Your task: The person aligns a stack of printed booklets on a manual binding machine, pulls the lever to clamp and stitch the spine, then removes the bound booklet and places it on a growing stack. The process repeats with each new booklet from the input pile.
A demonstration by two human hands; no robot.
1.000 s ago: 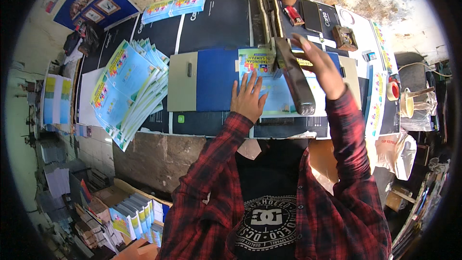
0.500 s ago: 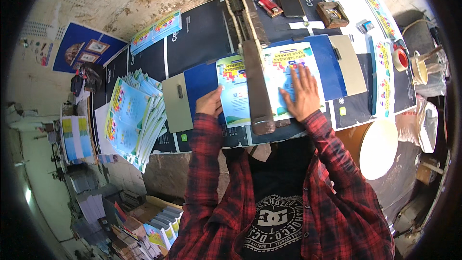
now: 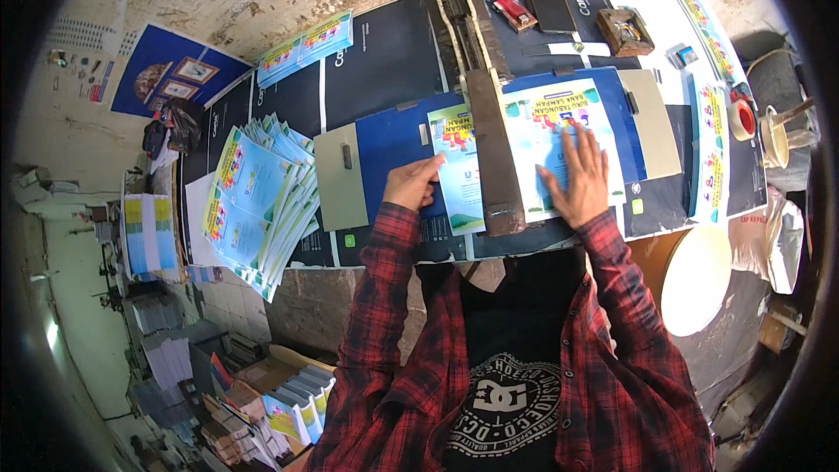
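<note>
A colourful printed sheet (image 3: 564, 135) lies under a long dark brown bar (image 3: 495, 166), showing on both sides of it. My left hand (image 3: 413, 185) is closed at the left edge of the sheet, thumb on top and the other fingers curled. Flat on the wider right part rests my right hand (image 3: 580, 177), fingers spread. Beneath the sheet is a blue board (image 3: 384, 153), with a beige board (image 3: 341, 177) at its left end. The bar hides the middle of the sheet.
Fanned printed sheets (image 3: 253, 197) lie at the left, with another stack (image 3: 306, 48) behind. A phone (image 3: 548, 4), a red box (image 3: 514, 12) and a wooden ashtray (image 3: 625, 32) sit at the back. Rightward are more prints (image 3: 710, 153), a tape roll (image 3: 742, 120) and a round stool (image 3: 696, 281).
The sheet has slid right under the bar, so less of it shows on the left and more on the right. Both hands have moved right with it. The whole view has shifted slightly.
</note>
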